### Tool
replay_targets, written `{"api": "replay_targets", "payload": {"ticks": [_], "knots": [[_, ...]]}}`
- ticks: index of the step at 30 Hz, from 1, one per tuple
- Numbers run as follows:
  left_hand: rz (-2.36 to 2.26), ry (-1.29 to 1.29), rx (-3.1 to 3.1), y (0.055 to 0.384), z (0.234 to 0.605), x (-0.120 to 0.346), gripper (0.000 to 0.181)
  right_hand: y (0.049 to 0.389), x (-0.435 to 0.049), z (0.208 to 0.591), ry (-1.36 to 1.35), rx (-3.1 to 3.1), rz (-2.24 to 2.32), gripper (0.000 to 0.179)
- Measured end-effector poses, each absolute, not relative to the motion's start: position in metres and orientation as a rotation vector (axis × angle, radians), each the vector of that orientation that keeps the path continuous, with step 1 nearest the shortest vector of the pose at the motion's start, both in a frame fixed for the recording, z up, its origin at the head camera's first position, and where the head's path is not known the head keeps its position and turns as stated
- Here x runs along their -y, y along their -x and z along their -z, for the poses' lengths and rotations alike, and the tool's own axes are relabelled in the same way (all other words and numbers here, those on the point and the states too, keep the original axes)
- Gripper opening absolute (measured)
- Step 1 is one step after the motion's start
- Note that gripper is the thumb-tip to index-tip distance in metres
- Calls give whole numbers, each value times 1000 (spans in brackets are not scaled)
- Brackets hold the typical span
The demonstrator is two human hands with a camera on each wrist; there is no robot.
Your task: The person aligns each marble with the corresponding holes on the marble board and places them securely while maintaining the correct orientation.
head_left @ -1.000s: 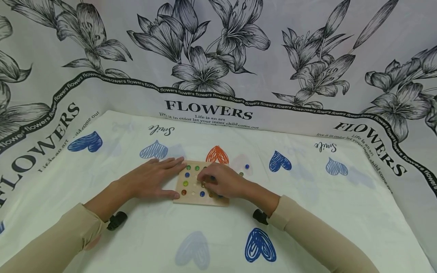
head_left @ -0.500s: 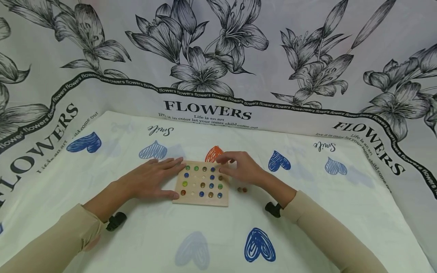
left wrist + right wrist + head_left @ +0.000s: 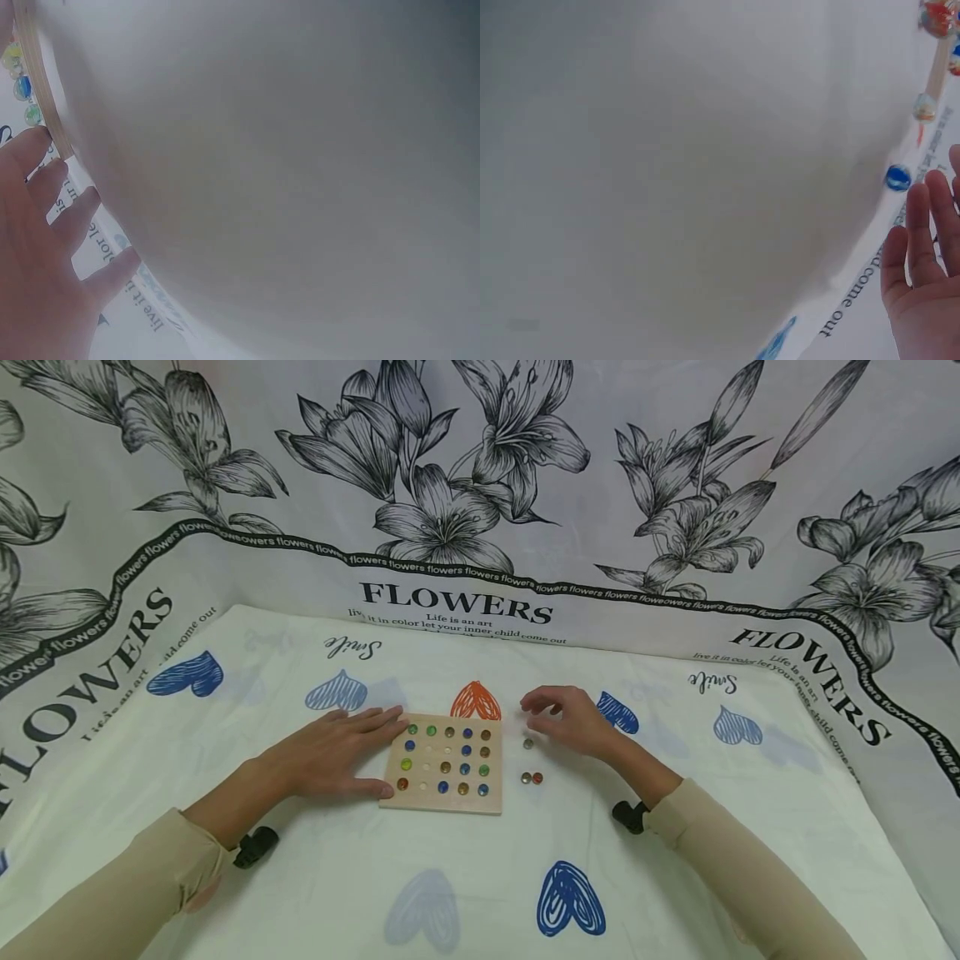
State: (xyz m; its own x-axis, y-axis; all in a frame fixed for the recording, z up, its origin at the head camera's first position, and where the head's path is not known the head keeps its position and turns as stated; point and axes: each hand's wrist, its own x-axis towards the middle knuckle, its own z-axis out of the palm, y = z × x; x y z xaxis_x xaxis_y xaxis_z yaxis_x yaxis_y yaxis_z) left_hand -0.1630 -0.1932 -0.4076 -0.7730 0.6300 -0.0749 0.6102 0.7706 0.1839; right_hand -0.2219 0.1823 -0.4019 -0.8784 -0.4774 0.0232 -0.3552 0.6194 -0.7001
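Observation:
A square wooden board [image 3: 441, 800] with rows of small holes lies on the cloth, and coloured marbles [image 3: 464, 768] sit in most holes. My left hand [image 3: 337, 752] lies flat with straight fingers against the board's left edge [image 3: 45, 97]. My right hand [image 3: 561, 717] hovers over the cloth to the right of the board. Its fingers are relaxed and hold nothing. In the right wrist view a blue marble [image 3: 898, 177] lies just beyond the right hand [image 3: 922, 277], apart from its fingertips. Loose marbles lie nearby: one grey [image 3: 527, 743], and a pair [image 3: 532, 777].
A white cloth with blue and orange hearts [image 3: 477, 700] covers the table. A flower-printed backdrop [image 3: 465, 510] stands behind it. Bare cloth [image 3: 450, 885] stretches in front of the board towards me and out to both sides.
My right hand has left the middle of the board and moved right and back to the loose marbles. An amber marble now sits where it was. My left hand has stayed still.

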Motion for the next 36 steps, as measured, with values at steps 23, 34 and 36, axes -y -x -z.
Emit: {"api": "replay_targets", "payload": {"ticks": [23,34,36], "knots": [[-222,-987,-2833,162,410,193,95,225,-201,413,583,-2658,1035,30],[-216,-988,-2834,162,410,193,95,225,-196,411,611,-2650,1037,30],[-213,-988,-2834,162,410,193,96,225,-193,409,615,-2648,1042,29]]}}
